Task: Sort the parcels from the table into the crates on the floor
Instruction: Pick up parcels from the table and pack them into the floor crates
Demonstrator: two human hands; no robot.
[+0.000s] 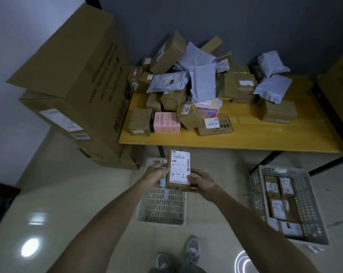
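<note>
Head view, left hand (154,174) and right hand (203,183), fingers curled round labelled brown parcel (178,171), above white crate (160,222)

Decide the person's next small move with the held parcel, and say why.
Probably lower the parcel into a crate: left hand and right hand grip it, label marked 4-2 facing up, above the white crate; the matching crate is not shown.

Floor tiles (72,194) are super glossy, lights bouncing right off. The held parcel (178,170) is matt brown cardboard with a white paper label. Grey mailers (203,81) look like crinkly plastic film, crates (162,207) are white moulded plastic, table (255,133) top smooth yellow.
</note>
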